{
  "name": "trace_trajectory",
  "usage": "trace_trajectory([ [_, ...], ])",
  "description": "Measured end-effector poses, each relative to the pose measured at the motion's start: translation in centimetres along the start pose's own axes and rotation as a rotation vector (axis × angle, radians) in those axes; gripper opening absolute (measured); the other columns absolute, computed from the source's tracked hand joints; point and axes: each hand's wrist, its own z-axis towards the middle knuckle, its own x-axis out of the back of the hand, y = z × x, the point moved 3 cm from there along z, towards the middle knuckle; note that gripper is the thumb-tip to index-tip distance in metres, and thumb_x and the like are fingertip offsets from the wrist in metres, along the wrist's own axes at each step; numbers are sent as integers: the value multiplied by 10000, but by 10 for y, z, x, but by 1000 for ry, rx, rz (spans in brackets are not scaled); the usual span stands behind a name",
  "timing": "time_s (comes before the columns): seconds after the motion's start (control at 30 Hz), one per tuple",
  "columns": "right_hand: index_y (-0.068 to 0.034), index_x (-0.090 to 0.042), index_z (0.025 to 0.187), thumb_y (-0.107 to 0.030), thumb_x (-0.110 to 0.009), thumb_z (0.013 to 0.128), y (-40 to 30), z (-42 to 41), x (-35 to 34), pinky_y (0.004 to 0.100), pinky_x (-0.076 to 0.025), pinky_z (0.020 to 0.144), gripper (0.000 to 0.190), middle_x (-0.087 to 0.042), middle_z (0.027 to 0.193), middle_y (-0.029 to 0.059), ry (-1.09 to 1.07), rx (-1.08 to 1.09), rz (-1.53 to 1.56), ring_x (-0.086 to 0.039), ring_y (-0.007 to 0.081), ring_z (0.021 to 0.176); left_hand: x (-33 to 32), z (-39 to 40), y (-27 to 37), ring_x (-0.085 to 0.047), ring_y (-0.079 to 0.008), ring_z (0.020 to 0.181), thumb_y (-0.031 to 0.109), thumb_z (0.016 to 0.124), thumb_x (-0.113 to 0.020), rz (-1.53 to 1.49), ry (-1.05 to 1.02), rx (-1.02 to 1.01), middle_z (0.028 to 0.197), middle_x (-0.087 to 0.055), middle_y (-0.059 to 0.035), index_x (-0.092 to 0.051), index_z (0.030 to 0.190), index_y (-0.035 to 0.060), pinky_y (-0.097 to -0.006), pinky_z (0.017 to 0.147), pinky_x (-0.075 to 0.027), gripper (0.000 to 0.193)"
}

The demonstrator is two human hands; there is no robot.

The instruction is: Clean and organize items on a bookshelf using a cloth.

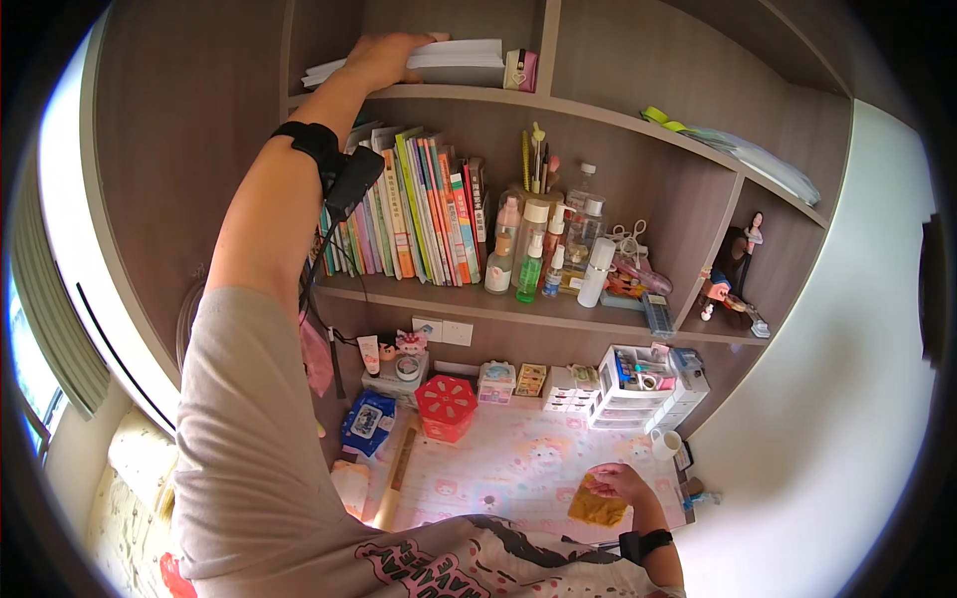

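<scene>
At the upper left, my left hand (385, 61) reaches onto the top shelf and rests on a stack of white paper (460, 54), fingers spread over its upper side; whether it grips the stack cannot be told. A small pink and cream pouch (520, 70) stands just right of the paper. Low at the right, my right hand (614, 481) is over the desk at the upper edge of a mustard-yellow cloth (596, 510). Its fingers are bent, and whether they pinch the cloth is unclear. The cloth lies on a pink patterned desk mat (486, 463).
Books (426, 209), bottles (531, 267) and a brush holder fill the middle shelf. Along the back of the desk stand a red octagonal box (446, 400), small drawer units (628, 389) and a white mug (665, 444). A blue wipes pack (368, 423) lies at the left.
</scene>
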Motion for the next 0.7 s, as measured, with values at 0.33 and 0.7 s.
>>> trace_trajectory([
  [0.33, -64, -678, 1066, -40, -672, 861, -254, -32, -7, 275, -553, 728, 207, -702, 849, 24, 177, 767, -701, -679, 132, 798, -12, 6, -1, -581, -293, 1166, 158, 737, -802, -55, 239, -69, 1247, -627, -76, -591, 1316, 239, -408, 962, -479, 621],
  [0.7, -122, -646, 1043, -97, -656, 812, -569, -171, -205, 368, -497, 847, 232, -621, 1022, 50, 1193, 1895, -1393, -578, 250, 998, -22, 1, -18, -647, -333, 999, 233, 777, -749, -163, 169, -35, 1061, -702, -115, -728, 1095, 185, -419, 884, -507, 323],
])
